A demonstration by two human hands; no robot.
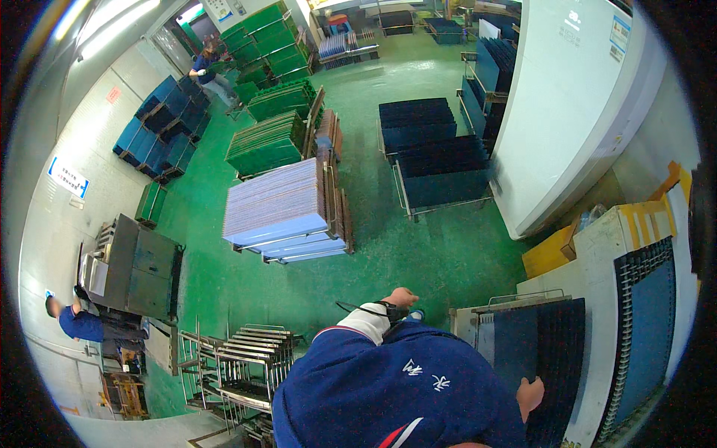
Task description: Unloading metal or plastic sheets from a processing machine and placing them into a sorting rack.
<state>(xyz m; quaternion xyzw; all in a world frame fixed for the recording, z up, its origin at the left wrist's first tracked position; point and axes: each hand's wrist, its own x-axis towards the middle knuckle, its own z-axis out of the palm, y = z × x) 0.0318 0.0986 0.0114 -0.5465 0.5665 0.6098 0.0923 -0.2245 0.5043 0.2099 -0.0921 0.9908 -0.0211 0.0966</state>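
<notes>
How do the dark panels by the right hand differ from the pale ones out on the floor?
Colour: the dark panels are deep blue to nearly black; the pale panels are light lilac-blue.
Position: the dark panels are next to the right hand; the pale panels stand farther off, out on the green floor.
Both are closely set rows of thin, flat panels.

The glossy green floor [418, 261] is bounded along its left edge by a white wall [86, 127]; tube lights [119, 29] are mounted overhead, and a grey cabinet [153, 257] is placed near that edge.
</notes>
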